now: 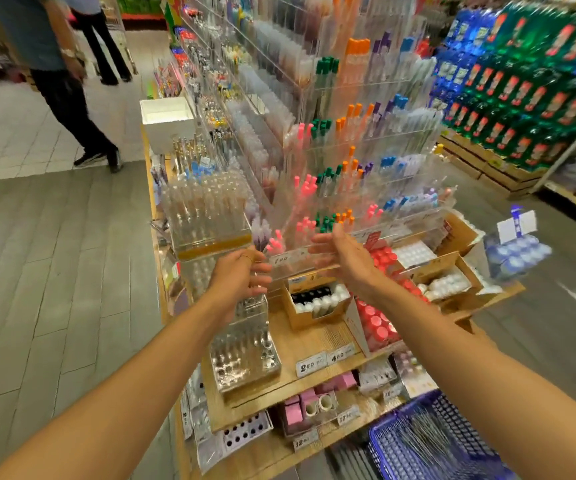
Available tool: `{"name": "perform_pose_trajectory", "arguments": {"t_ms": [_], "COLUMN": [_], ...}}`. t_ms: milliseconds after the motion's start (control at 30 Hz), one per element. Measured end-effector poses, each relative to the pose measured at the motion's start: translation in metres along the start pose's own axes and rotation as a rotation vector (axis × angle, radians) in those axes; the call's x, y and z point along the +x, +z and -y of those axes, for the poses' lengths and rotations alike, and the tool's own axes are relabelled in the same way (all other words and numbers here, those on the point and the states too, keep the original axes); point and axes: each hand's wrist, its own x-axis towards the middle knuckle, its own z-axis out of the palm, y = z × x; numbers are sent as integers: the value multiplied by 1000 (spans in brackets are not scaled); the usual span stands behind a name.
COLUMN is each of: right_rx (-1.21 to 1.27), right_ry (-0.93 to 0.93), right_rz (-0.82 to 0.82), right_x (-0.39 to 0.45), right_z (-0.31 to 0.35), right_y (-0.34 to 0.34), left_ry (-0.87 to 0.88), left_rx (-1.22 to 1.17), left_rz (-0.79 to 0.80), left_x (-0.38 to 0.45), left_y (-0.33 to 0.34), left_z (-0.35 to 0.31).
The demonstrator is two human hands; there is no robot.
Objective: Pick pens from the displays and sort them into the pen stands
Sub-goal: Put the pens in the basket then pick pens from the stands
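Note:
A tall clear acrylic pen display [356, 157] rises in tiers, with pink, green, orange, purple and blue capped pens standing in rows. Both my arms reach toward its lowest tier. My left hand [241, 275] hovers by the pink pens [274, 242] at the front left, fingers loosely curled and holding nothing. My right hand [343, 252] is stretched open just under the green and orange pens [335, 220], palm turned left. A clear pen stand with holes [245, 358] sits on the wooden shelf below my left hand. The picture is blurred by motion.
Cardboard boxes of white and red-capped bottles [317, 299] fill the shelf under the display. A blue basket [428, 441] sits low at right. A white box [167, 123] stands at the counter's far end. Two people [72, 81] walk in the aisle at left.

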Motion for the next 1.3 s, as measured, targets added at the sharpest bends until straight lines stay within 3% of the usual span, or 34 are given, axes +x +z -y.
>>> {"name": "perform_pose_trajectory", "arguments": {"t_ms": [400,733,933,1300], "right_rx": [64,30,-39,-222], "right_ry": [178,465,541,692], "right_rz": [-198,-268,-274,-241], "right_x": [-176,-299,-290,-180], "right_z": [-98,-259,-398,-720], "right_y": [-172,-272,-277,-275], "left_ry": [-108,-388,-505,-581], "left_rx": [68,129,191,141], "left_rz": [216,255,214,165], "left_x": [-96,-164,-124,17], "left_y": [181,286,310,374], "left_z": [79,260,372,621]}}
